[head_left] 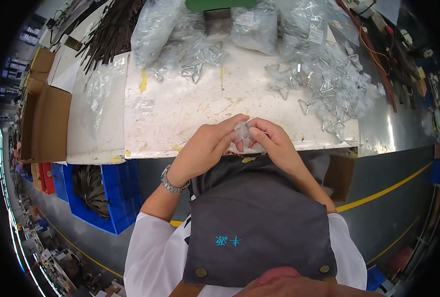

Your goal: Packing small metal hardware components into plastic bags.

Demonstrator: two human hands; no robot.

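Note:
My left hand [211,142] and my right hand [275,142] meet at the table's front edge, both closed on a small clear plastic bag [242,132]. What lies inside the bag is too small to make out. Beyond my right hand spreads a heap of triangular metal rings [329,89] mixed with thin clear plastic. One bare triangular ring [304,106] lies at the near side of that heap. A smaller group of metal rings [194,72] in clear plastic sits farther off to the left.
Large clear bags [153,32] line the back of the white table [180,119], beside a green-topped holder [220,5]. Dark strips [112,32] lie at the far left. A cardboard box [51,121] stands at the left edge, with a blue bin [126,198] of dark straps lower down.

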